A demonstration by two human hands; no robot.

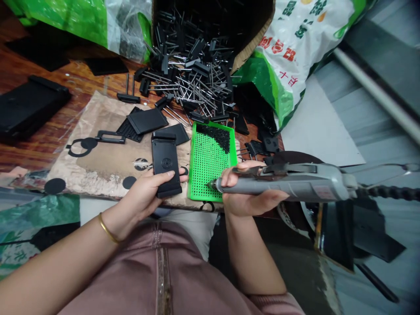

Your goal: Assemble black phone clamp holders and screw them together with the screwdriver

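My left hand (154,183) is closed around the lower end of a black plastic phone holder (166,159), its thumb across the front face. In my right hand (243,197) lies a grey electric screwdriver (285,181), gripped from both sides, with its cable running off to the right. The screwdriver's tip points left, over the lower right part of a green perforated tray (192,175). Small black screws (219,138) are heaped in the tray's far right corner. Whether the tip touches the tray I cannot tell.
A cardboard box (252,50) lies open at the back, spilling black brackets with metal rods (200,89). Flat black plates (147,120) and round black pads (55,186) lie on the worn board (108,162). Stacked black parts (29,105) stand left; a printed bag (302,48) leans back right.
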